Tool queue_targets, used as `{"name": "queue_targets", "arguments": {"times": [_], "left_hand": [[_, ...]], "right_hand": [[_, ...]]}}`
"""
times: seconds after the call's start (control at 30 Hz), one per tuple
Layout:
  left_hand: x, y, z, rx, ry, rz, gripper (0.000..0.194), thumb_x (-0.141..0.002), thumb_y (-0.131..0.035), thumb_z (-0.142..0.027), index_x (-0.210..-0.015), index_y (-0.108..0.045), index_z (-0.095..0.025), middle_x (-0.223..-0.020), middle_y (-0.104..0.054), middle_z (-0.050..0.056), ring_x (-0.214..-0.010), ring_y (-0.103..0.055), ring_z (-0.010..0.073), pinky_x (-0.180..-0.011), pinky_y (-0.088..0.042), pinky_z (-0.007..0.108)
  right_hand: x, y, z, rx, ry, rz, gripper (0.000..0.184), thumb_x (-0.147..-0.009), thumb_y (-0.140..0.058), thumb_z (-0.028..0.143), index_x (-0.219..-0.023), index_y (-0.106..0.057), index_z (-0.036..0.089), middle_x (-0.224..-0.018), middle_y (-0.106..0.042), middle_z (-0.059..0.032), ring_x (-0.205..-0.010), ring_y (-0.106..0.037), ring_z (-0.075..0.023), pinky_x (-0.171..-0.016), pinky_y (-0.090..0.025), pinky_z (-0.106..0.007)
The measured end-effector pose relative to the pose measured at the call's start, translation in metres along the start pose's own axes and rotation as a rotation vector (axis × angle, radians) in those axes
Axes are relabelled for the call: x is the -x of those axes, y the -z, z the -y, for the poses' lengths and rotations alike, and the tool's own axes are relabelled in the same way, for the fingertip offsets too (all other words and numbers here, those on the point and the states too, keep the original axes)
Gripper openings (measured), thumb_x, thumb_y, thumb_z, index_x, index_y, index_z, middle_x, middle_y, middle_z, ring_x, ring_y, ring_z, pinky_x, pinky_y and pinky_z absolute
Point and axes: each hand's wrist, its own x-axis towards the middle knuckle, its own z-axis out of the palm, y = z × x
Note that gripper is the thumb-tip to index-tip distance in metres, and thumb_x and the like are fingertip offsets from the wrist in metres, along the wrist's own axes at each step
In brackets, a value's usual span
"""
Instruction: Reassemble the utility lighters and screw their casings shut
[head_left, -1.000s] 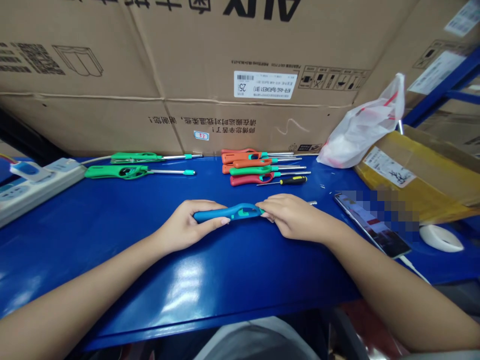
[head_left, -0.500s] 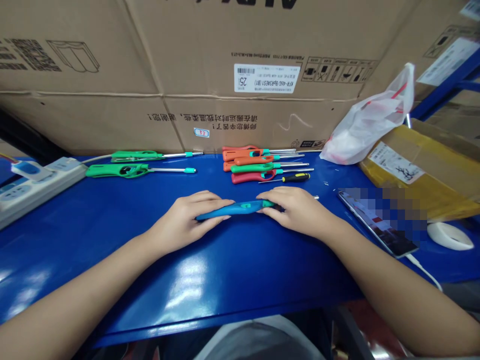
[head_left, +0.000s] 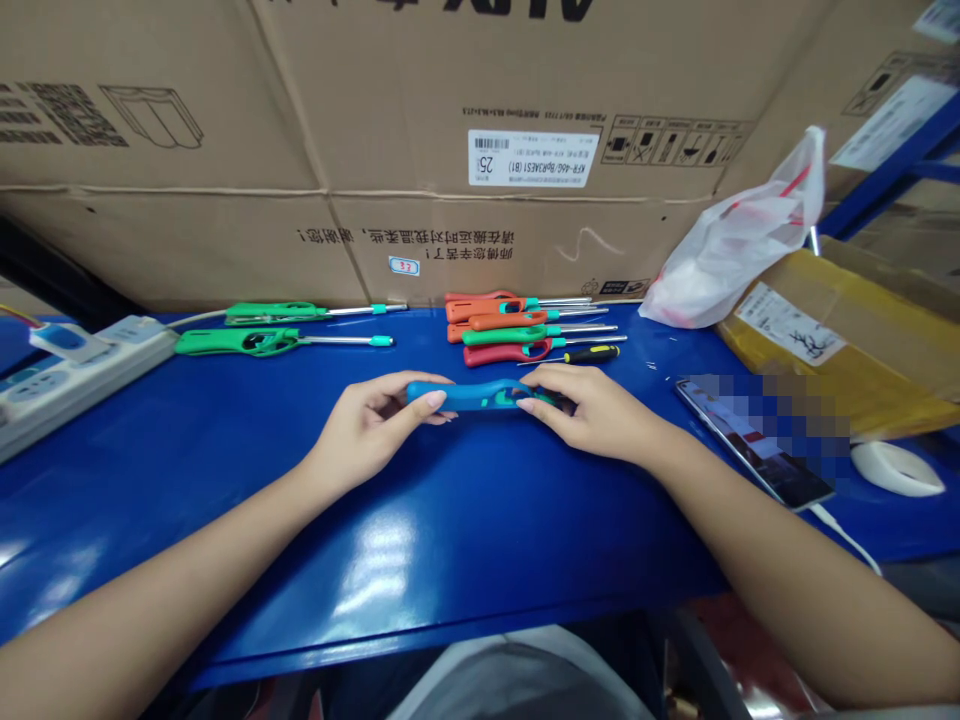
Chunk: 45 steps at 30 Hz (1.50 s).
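Observation:
Both hands hold a blue gas lighter (head_left: 469, 396) above the blue table (head_left: 480, 530), its handle lying crosswise. My left hand (head_left: 375, 415) pinches the rounded handle end, thumb in front and fingers behind. Around the trigger end closes my right hand (head_left: 581, 405), which hides the lighter's nozzle. Just beyond lie several lighters, among them a red lighter (head_left: 499, 354), a green lighter (head_left: 504, 335) and an orange lighter (head_left: 487, 308). A black-and-yellow screwdriver (head_left: 592, 355) lies right behind my right hand.
Two green lighters (head_left: 236, 342) lie at the back left beside a white power strip (head_left: 82, 370). To the right are a phone (head_left: 750, 440), a white mouse (head_left: 896, 468), a taped box (head_left: 847, 340) and a plastic bag (head_left: 735, 240). A large cardboard box (head_left: 375, 120) walls off the back.
The blue lighter has turned about its length, showing its side with the trigger opening. My left thumb has moved up onto the handle's front, and the handle end has risen slightly.

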Motion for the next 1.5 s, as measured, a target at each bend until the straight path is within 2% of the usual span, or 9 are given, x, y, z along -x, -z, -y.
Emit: {"name": "queue_targets", "arguments": {"times": [0.1,0.23,0.37,0.57,0.77,1.0,1.1,1.33,1.5], "left_hand": [[0.001,-0.005,0.002,0.001,-0.006,0.064,0.041,-0.085,-0.077,-0.047,-0.11,-0.077,-0.014,-0.092,-0.082,0.008,-0.084,-0.078,0.0228,-0.08,-0.063,0.029],[0.004,-0.008,0.004,-0.097,-0.137,0.096,0.034,-0.084,-0.08,-0.039,-0.112,-0.08,-0.018,-0.113,-0.08,0.009,-0.103,-0.076,0.0249,-0.093,-0.061,0.032],[0.005,-0.008,0.004,-0.117,-0.228,0.124,0.028,-0.082,-0.081,-0.032,-0.108,-0.081,-0.021,-0.12,-0.077,0.009,-0.113,-0.072,0.0255,-0.097,-0.06,0.033],[0.002,-0.008,0.008,0.052,-0.012,0.134,0.046,-0.081,-0.082,-0.034,-0.122,-0.073,-0.015,-0.12,-0.077,0.011,-0.106,-0.075,0.0249,-0.095,-0.061,0.035],[0.005,-0.014,0.017,0.105,0.022,0.194,0.044,-0.081,-0.081,-0.029,-0.121,-0.073,-0.014,-0.116,-0.077,0.01,-0.105,-0.074,0.0235,-0.096,-0.061,0.037],[0.008,-0.012,0.016,-0.274,-0.249,0.238,0.036,-0.089,-0.073,-0.027,-0.124,-0.075,-0.022,-0.109,-0.077,0.007,-0.094,-0.073,0.0184,-0.083,-0.06,0.028],[0.007,-0.011,0.013,-0.356,-0.301,0.227,0.037,-0.092,-0.071,-0.029,-0.128,-0.073,-0.023,-0.106,-0.078,0.005,-0.091,-0.073,0.0173,-0.084,-0.058,0.028],[0.006,-0.016,0.016,-0.242,-0.137,0.147,0.031,-0.091,-0.071,-0.043,-0.108,-0.079,-0.018,-0.107,-0.08,0.006,-0.091,-0.076,0.021,-0.08,-0.059,0.028],[0.008,-0.017,0.014,-0.35,-0.203,0.069,0.028,-0.092,-0.07,-0.041,-0.106,-0.08,-0.019,-0.106,-0.081,0.005,-0.093,-0.076,0.0213,-0.085,-0.058,0.029]], "right_hand": [[-0.001,-0.006,0.003,-0.077,0.041,-0.014,0.015,-0.099,-0.055,0.024,-0.104,-0.069,0.02,-0.102,-0.076,-0.006,-0.092,-0.069,-0.0197,-0.084,-0.053,-0.032],[-0.001,-0.005,0.007,-0.109,0.068,0.058,0.029,-0.093,-0.053,0.012,-0.116,-0.067,0.021,-0.114,-0.073,-0.0063,-0.103,-0.067,-0.0203,-0.093,-0.052,-0.034],[0.0,-0.002,0.012,-0.138,0.03,0.148,0.029,-0.097,-0.06,0.033,-0.124,-0.064,0.023,-0.122,-0.069,-0.0067,-0.113,-0.065,-0.0214,-0.1,-0.05,-0.036],[-0.001,-0.007,0.015,-0.052,-0.061,0.121,0.028,-0.096,-0.062,0.045,-0.112,-0.063,0.021,-0.112,-0.068,-0.0064,-0.102,-0.065,-0.0217,-0.089,-0.05,-0.035],[-0.001,-0.013,0.017,-0.032,-0.124,0.155,0.023,-0.093,-0.066,0.044,-0.104,-0.063,0.023,-0.103,-0.071,-0.0019,-0.092,-0.066,-0.0203,-0.078,-0.046,-0.031],[-0.002,-0.012,0.027,0.053,-0.142,0.277,0.016,-0.1,-0.057,0.036,-0.1,-0.064,0.022,-0.101,-0.073,-0.0034,-0.093,-0.067,-0.0233,-0.076,-0.042,-0.033],[-0.002,-0.013,0.026,0.063,-0.138,0.281,0.017,-0.101,-0.056,0.037,-0.101,-0.063,0.022,-0.102,-0.073,-0.004,-0.096,-0.068,-0.024,-0.078,-0.042,-0.033],[-0.002,-0.015,0.026,0.011,-0.095,0.245,0.025,-0.105,-0.047,0.039,-0.101,-0.065,0.022,-0.103,-0.073,-0.0038,-0.098,-0.068,-0.0223,-0.079,-0.043,-0.032],[-0.003,-0.017,0.026,0.082,-0.085,0.169,0.022,-0.104,-0.051,0.036,-0.1,-0.067,0.021,-0.102,-0.074,-0.0037,-0.096,-0.069,-0.0223,-0.077,-0.043,-0.032]]}}
